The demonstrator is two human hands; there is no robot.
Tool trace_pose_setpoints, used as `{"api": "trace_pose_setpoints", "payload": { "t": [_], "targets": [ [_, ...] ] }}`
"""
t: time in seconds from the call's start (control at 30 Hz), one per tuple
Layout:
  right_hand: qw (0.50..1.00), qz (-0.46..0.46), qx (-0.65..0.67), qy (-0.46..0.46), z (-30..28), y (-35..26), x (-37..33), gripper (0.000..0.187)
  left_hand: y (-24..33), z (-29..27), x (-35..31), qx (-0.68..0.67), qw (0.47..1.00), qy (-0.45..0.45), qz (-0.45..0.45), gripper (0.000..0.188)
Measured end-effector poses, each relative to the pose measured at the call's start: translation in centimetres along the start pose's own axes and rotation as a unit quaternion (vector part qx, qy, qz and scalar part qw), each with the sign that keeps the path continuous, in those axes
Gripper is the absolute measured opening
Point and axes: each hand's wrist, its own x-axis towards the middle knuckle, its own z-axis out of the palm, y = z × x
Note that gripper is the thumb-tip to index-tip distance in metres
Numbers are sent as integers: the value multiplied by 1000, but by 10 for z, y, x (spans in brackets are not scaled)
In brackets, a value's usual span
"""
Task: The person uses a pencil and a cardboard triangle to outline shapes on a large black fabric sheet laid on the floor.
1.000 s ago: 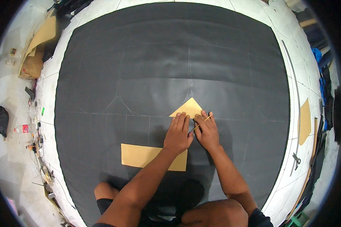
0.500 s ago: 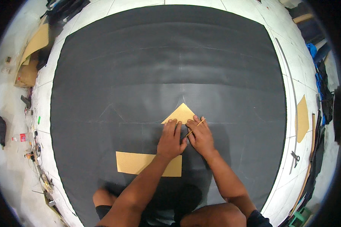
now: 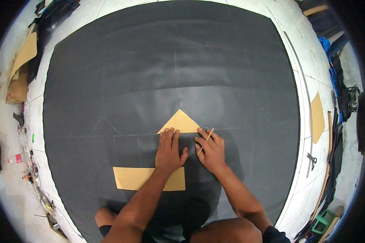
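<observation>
Right hand (image 3: 211, 153) slid rightward; left fingers (image 3: 169, 138) partly hide the tan triangle (image 3: 180, 121).

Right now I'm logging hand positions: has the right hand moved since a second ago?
Yes: the right hand has shifted slightly right and nearer the person, judged against the white lines on the black sheet.

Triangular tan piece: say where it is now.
In the head view, the triangular tan piece lies near the middle of the black sheet, the left hand at its near edge and the right hand at its right corner.
</observation>
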Motion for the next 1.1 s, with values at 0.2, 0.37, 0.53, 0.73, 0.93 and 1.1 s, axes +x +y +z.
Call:
{"api": "trace_pose_setpoints", "payload": {
  "t": [0.2,0.37,0.53,0.73,0.93,1.1],
  "targets": [
    [998,11,-51,-45,7,-6,4,25,-3,2,-3,13,1000,18,5,71],
    [997,65,23,-38,6,-2,3,17,0,-2,-1,27,999,39,17,66],
    [996,66,49,-28,5,3,-2,17,-2,-2,-1,28,1000,6,3,70],
    [999,20,-8,-33,7,-1,1,17,-2,-1,-1,18,1000,10,-3,69],
    [999,27,-14,-31,8,-1,1,18,-3,-3,-1,30,999,22,28,66],
    [999,32,-16,-39,6,-1,3,17,0,-6,1,17,999,21,21,60]
  ]
}}
